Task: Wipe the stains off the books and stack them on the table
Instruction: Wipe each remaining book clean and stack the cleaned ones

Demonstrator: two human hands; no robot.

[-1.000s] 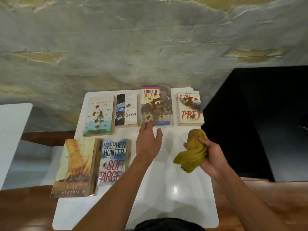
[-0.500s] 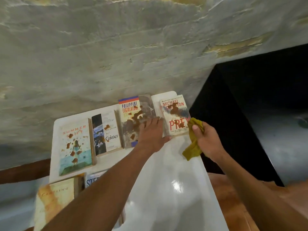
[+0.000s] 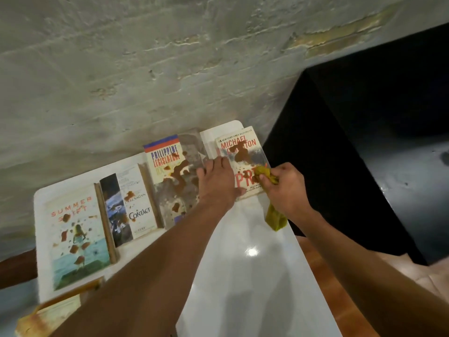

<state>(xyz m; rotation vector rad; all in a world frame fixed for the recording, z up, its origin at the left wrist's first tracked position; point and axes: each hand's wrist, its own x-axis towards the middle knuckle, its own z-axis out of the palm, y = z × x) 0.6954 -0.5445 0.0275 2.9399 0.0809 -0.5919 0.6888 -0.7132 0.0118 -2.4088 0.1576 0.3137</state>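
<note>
Several stained paperbacks lie flat on a white table [image 3: 252, 276]. At the far right is the Prey book [image 3: 243, 156] with brown blotches. My right hand [image 3: 285, 188] grips a yellow-green cloth [image 3: 266, 175] and presses it onto that cover's right side; the cloth's tail hangs down by the table edge. My left hand [image 3: 217, 180] lies flat, fingers spread, across the gap between the Prey book and the Philippine Legislature book [image 3: 170, 176]. Left of these lie the Contact book [image 3: 130, 205] and the Summer book [image 3: 75, 234].
A rough grey wall [image 3: 145, 69] rises right behind the table. To the right is a dark black surface [image 3: 364, 142] and wooden floor [image 3: 352, 295]. Another worn yellowish book [image 3: 51, 317] shows at the bottom left corner, partly behind my left forearm.
My right hand carried the cloth up onto the Prey cover. My left hand slid forward and right to the Prey book's left edge. The camera moved closer and tilted.
</note>
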